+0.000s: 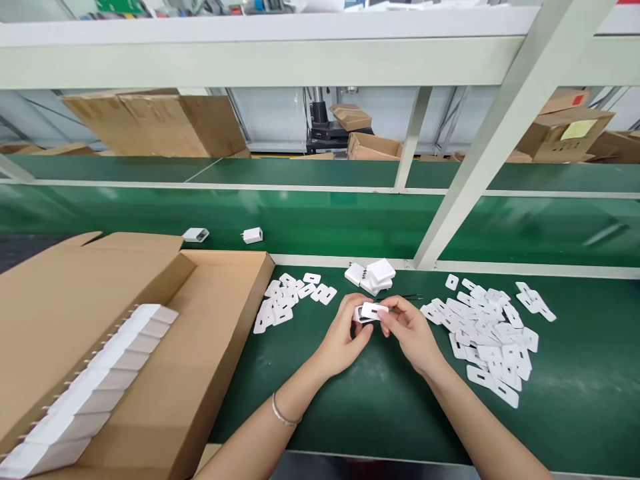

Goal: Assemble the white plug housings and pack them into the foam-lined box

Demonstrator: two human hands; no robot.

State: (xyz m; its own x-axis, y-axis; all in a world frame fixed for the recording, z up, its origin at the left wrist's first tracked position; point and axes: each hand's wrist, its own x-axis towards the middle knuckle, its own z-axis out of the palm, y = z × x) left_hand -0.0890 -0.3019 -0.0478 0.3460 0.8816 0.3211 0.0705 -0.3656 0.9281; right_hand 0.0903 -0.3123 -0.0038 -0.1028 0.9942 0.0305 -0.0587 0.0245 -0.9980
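My left hand [343, 340] is closed around a white plug charger [358, 316], its open end turned toward the right. Between the fingertips of my right hand [413, 333] is a flat white slotted plate [371, 311], held right against the charger's end; I cannot tell whether it is seated. Just beyond my hands lie several white chargers [380, 271] in a small stack, prongs showing on some. Behind my right fingers is a thin dark tool [407, 297], partly hidden. A large heap of slotted white plates [493, 333] spreads to the right, and a smaller group of plates [280, 303] lies left.
At left, an open cardboard box [220, 347] holds a slanted row of white chargers [100, 380]. Two single chargers [253, 235] stand on the green belt [320, 223] behind the bench. A pale diagonal post [475, 160] rises at right. Cardboard boxes [155, 127] sit farther back.
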